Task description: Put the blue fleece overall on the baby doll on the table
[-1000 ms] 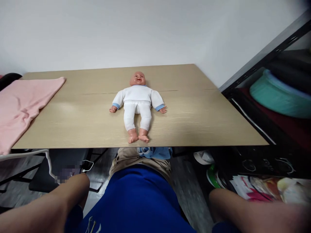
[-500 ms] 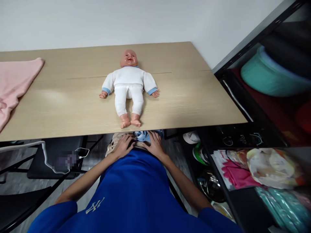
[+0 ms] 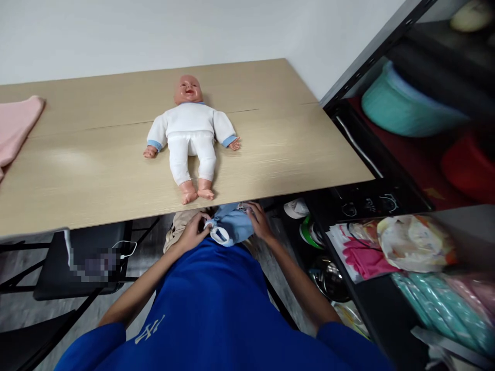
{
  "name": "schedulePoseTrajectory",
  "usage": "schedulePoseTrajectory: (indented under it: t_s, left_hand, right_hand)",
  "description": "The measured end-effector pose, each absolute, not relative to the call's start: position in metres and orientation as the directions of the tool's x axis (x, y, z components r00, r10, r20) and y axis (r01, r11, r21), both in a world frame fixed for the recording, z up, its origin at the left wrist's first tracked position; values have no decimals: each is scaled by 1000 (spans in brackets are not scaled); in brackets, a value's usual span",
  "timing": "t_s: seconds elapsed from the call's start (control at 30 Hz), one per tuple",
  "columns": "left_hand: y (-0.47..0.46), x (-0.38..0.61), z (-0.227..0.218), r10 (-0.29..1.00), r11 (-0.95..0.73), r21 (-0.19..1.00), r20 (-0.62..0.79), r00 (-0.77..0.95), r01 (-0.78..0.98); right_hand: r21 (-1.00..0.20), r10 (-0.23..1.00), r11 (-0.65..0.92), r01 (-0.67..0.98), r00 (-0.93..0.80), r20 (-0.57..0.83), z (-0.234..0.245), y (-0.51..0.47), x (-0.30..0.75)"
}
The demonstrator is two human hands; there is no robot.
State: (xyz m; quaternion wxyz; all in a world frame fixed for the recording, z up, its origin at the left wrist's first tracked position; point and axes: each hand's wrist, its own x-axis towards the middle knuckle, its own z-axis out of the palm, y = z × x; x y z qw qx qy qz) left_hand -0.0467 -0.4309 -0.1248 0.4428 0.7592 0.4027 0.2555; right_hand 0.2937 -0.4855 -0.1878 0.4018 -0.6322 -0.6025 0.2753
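Observation:
On my lap, below the table edge, lies a light blue baby garment with a round white-trimmed opening facing me. My left hand pinches it beside that opening. At the garment's other side my right hand has its fingers curled onto the cloth; some fingertips are hidden. A baby doll in a white top and trousers with blue cuffs lies face up on the table. Its arms are spread and its bare feet point towards me, close to the front edge.
A pink cloth lies at the table's left. Black chairs stand below, one with a cabled device. On the right, a shelf holds a teal basin, a red container, a pink cloth and plastic packs.
The blue garment has come further out from under the table edge onto my lap, its white-trimmed opening now showing. Both hands have closed on its sides. The view has shifted right.

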Motion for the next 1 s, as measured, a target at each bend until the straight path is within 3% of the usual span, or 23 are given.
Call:
schedulePoseTrajectory:
  t_s: [0.2,0.33,0.43,0.53,0.63,0.73,0.9,1.0]
  left_hand:
    - [-459,-79,-76,701,-359,900,85,708,247]
    - [-438,-84,-59,726,-422,846,100,681,327]
    - [-420,-76,-46,689,-505,804,156,708,314]
    - [-413,-65,-25,539,-662,733,323,778,154]
    - [-414,-55,1,416,-770,638,482,771,16]
    - [-408,-48,29,416,-714,700,444,793,-18]
    - [-383,-43,72,364,-451,884,304,880,-119]
    - [-373,-46,92,449,-457,876,374,812,-151]
  right_hand:
    - [-844,998,-34,535,-22,-54,-193,-434,306]
    - [-845,978,4,534,-179,-108,-157,-442,294]
    - [-856,959,92,508,-278,-62,-104,-457,273]
    - [-849,889,280,447,-455,54,-41,-474,251]
    - [-866,822,350,356,-560,101,14,-487,238]
    - [-877,821,361,317,-553,138,56,-489,233]
    - [-872,892,371,319,-384,239,94,-459,236]
    - [-888,795,371,273,-588,151,94,-429,242]
